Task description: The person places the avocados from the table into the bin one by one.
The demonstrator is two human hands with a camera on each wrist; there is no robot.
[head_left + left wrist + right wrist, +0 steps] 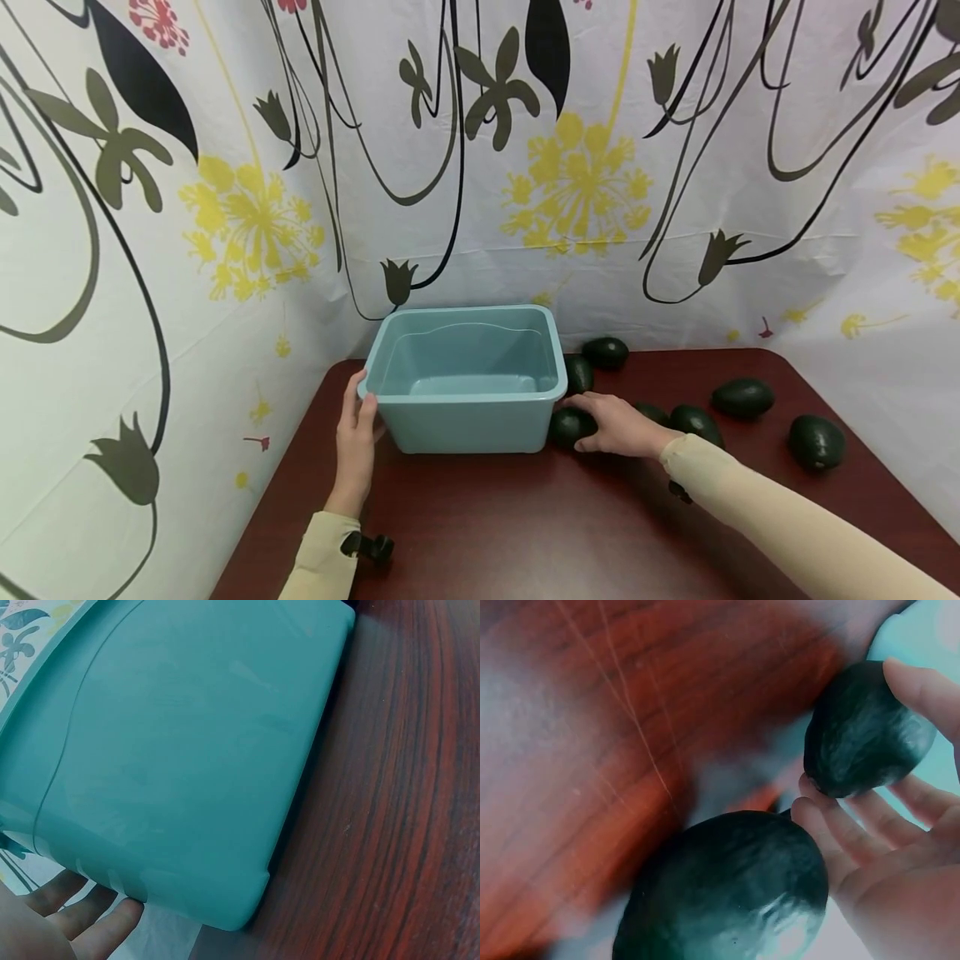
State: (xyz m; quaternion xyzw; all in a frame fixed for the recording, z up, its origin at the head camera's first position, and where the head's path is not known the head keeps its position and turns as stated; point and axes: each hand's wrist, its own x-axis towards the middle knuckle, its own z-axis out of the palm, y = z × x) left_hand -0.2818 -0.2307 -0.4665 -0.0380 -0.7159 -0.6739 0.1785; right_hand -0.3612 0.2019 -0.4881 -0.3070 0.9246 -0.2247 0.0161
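hands [356,433] on bin [468,417], avocado [568,426]

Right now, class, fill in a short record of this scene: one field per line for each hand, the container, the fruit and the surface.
Left hand: left hand rests against the bin's left corner, fingers straight
Right hand: right hand grips one avocado beside the bin's right wall
Container: light blue plastic bin, upright, nothing visible inside
Other fruit: six more dark avocados lie right of the bin
Surface: dark red wooden table
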